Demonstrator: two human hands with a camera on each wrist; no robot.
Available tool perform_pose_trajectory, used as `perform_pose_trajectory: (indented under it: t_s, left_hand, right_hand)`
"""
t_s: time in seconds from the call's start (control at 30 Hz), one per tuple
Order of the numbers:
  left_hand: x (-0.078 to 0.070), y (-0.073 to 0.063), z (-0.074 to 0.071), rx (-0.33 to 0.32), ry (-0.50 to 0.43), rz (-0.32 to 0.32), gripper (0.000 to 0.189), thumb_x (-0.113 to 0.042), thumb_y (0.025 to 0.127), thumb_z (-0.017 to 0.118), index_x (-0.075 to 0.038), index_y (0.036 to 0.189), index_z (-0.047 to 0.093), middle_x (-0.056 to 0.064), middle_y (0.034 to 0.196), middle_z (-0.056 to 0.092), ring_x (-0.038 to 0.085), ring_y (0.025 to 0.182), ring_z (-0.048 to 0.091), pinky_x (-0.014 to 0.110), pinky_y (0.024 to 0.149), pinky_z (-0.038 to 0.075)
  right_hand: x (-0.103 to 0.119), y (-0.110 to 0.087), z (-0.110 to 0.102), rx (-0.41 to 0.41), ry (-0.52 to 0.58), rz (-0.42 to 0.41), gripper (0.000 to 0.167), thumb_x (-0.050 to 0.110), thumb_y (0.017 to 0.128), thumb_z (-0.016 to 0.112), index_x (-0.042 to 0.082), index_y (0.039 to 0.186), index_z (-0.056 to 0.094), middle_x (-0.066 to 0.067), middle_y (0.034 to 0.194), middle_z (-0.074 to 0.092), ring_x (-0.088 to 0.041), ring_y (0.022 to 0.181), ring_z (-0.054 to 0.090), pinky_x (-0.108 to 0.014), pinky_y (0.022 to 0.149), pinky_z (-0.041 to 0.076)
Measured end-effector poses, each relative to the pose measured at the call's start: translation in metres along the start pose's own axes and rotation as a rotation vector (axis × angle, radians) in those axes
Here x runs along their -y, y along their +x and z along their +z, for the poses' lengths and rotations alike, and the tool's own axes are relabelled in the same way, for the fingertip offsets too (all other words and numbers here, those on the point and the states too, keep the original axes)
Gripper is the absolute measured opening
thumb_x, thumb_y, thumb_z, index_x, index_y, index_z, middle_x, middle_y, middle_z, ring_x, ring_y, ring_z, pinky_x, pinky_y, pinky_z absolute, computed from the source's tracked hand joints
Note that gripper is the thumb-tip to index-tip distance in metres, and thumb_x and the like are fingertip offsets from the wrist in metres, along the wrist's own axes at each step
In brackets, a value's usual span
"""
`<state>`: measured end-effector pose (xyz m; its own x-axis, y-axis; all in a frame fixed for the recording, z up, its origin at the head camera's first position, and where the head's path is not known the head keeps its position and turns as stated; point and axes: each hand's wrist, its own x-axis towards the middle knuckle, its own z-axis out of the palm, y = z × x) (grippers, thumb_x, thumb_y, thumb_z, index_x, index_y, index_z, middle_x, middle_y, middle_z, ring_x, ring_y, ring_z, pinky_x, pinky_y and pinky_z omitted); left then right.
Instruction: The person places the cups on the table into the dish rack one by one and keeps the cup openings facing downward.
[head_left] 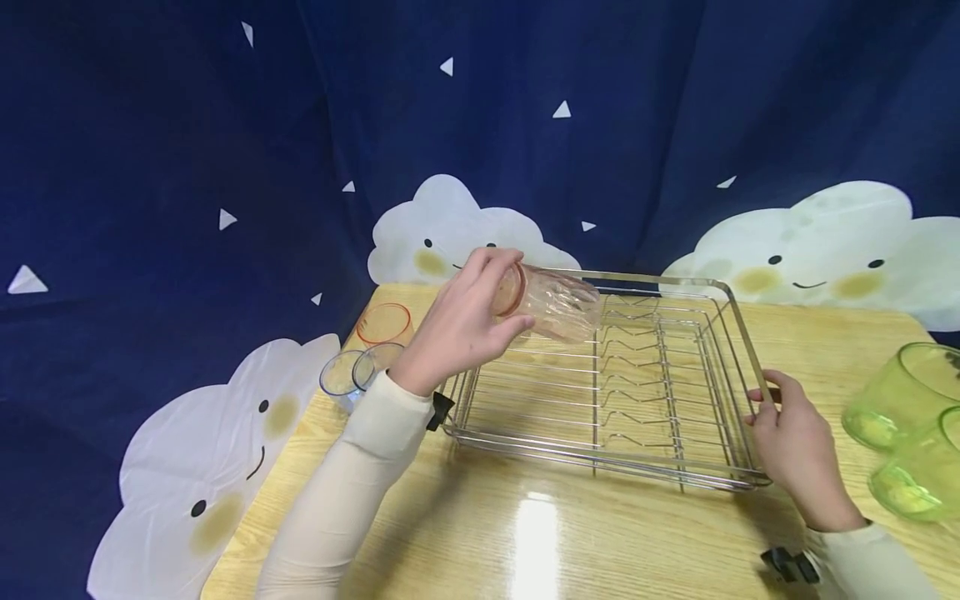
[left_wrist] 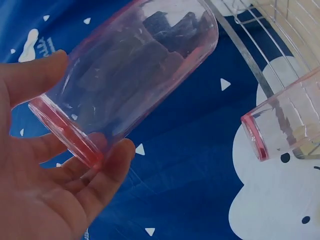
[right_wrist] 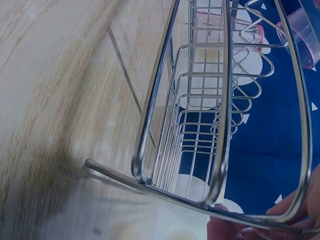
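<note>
A clear pinkish drinking glass [head_left: 562,304] lies tilted, nearly sideways, in my left hand [head_left: 468,321]. Fingers and thumb hold it around its red-edged end, as the left wrist view shows with the glass [left_wrist: 135,75] filling the upper middle. It is above the left part of a metal wire dish rack [head_left: 637,442], whose bars show beneath. My right hand [head_left: 798,437] grips the rack's right-hand side rail. In the right wrist view only some of that hand's fingers show, at the lower right beside the rack's bars [right_wrist: 225,125].
Left of the rack, an orange-rimmed glass [head_left: 385,323] and two blue-rimmed glasses [head_left: 341,375] stand on the wooden table [head_left: 465,533], partly behind my left forearm. Two green glasses [head_left: 918,400] stand at the right edge. A dark blue curtain [head_left: 510,142] with clouds hangs behind.
</note>
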<state>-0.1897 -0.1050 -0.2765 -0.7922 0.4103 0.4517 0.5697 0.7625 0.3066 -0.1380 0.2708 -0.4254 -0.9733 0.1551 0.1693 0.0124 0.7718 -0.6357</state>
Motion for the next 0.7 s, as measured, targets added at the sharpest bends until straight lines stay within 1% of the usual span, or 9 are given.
perform_pose_trajectory:
  t_s: [0.1, 0.23, 0.37, 0.53, 0.7]
  left_hand:
    - [-0.001, 0.011, 0.000, 0.026, 0.034, -0.008, 0.071, -0.031, 0.084, 0.077, -0.012, 0.144, 0.046, 0.009, 0.134, 0.053, 0.025, 0.110, 0.060, 0.041, 0.097, 0.050]
    - [-0.002, 0.027, 0.003, 0.096, 0.101, -0.013, 0.071, -0.032, 0.085, 0.077, -0.012, 0.145, 0.044, 0.010, 0.135, 0.053, 0.025, 0.112, 0.060, 0.040, 0.098, 0.050]
    - [-0.001, 0.039, 0.008, 0.166, 0.164, -0.018, 0.072, -0.033, 0.087, 0.074, -0.013, 0.147, 0.042, 0.011, 0.136, 0.052, 0.027, 0.113, 0.060, 0.041, 0.099, 0.050]
    - [0.002, 0.050, 0.017, 0.202, 0.186, -0.017, 0.072, -0.031, 0.088, 0.073, -0.013, 0.150, 0.040, 0.011, 0.137, 0.053, 0.028, 0.113, 0.060, 0.042, 0.101, 0.049]
    - [0.007, 0.058, 0.028, 0.243, 0.218, -0.023, 0.072, -0.030, 0.089, 0.072, -0.013, 0.151, 0.039, 0.010, 0.139, 0.053, 0.029, 0.115, 0.060, 0.042, 0.103, 0.048]
  right_hand:
    - [0.001, 0.000, 0.000, -0.003, 0.001, -0.002, 0.049, 0.005, 0.101, 0.030, -0.009, 0.148, 0.030, -0.032, 0.123, 0.059, 0.026, 0.066, 0.040, -0.023, 0.050, 0.041]
    - [0.001, 0.000, -0.001, -0.005, -0.004, -0.006, 0.049, 0.005, 0.101, 0.031, -0.010, 0.147, 0.031, -0.032, 0.123, 0.060, 0.025, 0.066, 0.041, -0.023, 0.050, 0.041]
    - [0.000, 0.000, -0.001, -0.001, -0.007, -0.007, 0.049, 0.005, 0.101, 0.030, -0.010, 0.147, 0.030, -0.032, 0.123, 0.059, 0.025, 0.066, 0.040, -0.023, 0.050, 0.040]
    - [-0.001, 0.000, -0.001, -0.002, -0.005, -0.007, 0.049, 0.005, 0.101, 0.031, -0.010, 0.147, 0.030, -0.032, 0.122, 0.059, 0.025, 0.065, 0.040, -0.023, 0.050, 0.040]
    - [-0.001, 0.001, 0.001, 0.006, 0.002, -0.006, 0.050, 0.006, 0.101, 0.029, -0.010, 0.148, 0.028, -0.032, 0.123, 0.059, 0.025, 0.065, 0.041, -0.023, 0.049, 0.040]
